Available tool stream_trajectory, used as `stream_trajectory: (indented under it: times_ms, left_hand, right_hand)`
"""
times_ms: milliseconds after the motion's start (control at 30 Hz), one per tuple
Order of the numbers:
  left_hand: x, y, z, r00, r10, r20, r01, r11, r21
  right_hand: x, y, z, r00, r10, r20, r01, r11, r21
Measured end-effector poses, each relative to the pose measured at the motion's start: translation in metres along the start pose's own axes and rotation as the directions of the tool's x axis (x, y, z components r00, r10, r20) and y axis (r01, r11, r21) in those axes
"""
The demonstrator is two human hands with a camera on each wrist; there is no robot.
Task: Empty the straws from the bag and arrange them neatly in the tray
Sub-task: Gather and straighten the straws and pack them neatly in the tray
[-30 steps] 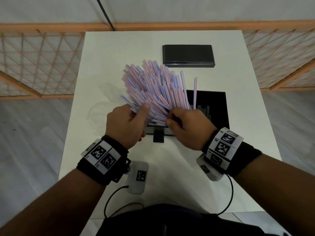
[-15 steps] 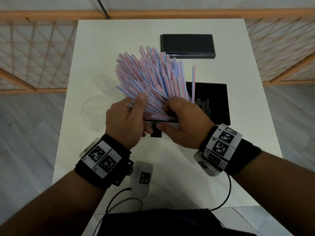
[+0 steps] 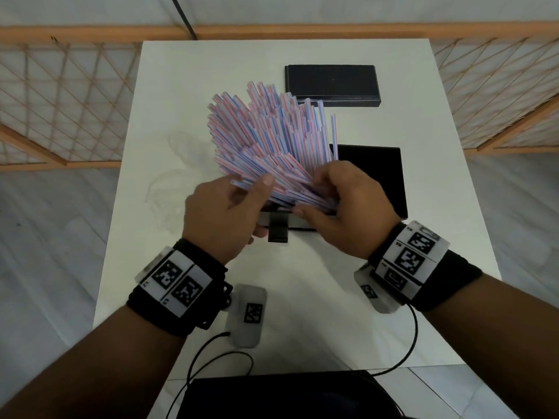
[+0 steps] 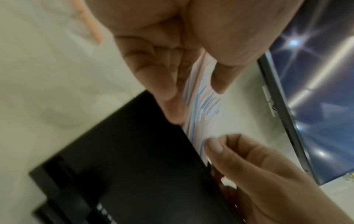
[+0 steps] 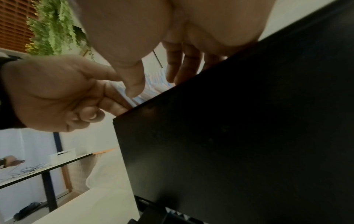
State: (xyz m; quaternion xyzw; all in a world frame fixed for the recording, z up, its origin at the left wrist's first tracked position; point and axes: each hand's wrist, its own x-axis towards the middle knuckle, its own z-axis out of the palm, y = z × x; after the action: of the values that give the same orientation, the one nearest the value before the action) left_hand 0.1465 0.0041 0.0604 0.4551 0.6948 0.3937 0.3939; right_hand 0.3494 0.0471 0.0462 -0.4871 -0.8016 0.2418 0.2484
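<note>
Across the white tabletop [image 3: 302,313] before me, both my forearms reach forward from the near edge, wrists banded in black straps with printed markers, and my hands meet above the near side of the black tray [image 3: 381,173], which lies flat right of centre. A second black tray [image 3: 332,83], long and shallow, sits well apart at the far side. A clear, crumpled bag [image 3: 178,176] lies flat to the left of my hands, hard to make out against the white.

Between my hands stands the bundle of straws [image 3: 272,140], pink and blue striped, fanning upward and away from me, its lower ends gathered in my grasp above the tray's near left part. One straw [image 3: 334,137] stands apart at the right edge of the fan, nearly upright.

My left hand [image 3: 223,219] is turned knuckles up, thumb laid along the near face of the bundle and fingers curled beneath, so it grips the straws from the left. My right hand [image 3: 344,213] closes on them from the right, thumb pointing left under the bunch and fingers curled over the top. From the left wrist view the straws [image 4: 201,106] show as a thin blurred sheet pinched between my left thumb and fingers.
</note>
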Motion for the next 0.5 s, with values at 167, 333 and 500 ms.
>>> stream_trajectory:
  times_ms: [167, 333, 500]
  left_hand:
    - [0.002, -0.005, -0.011, 0.982, -0.101, -0.162, 0.078, 0.987, -0.143]
    - [0.003, -0.009, -0.001, 0.99, 0.103, -0.093, -0.086, 0.981, 0.174]
    - [0.001, -0.008, 0.001, 0.971, 0.106, -0.216, -0.046, 0.963, 0.266]
  right_hand:
    - [-0.002, 0.011, -0.006, 0.972, 0.141, 0.188, -0.113, 0.982, -0.152]
    - [0.002, 0.004, -0.004, 0.97, 0.013, 0.243, -0.001, 0.999, -0.05]
    - [0.003, 0.006, -0.008, 0.932, 0.2, 0.301, -0.093, 0.938, -0.333]
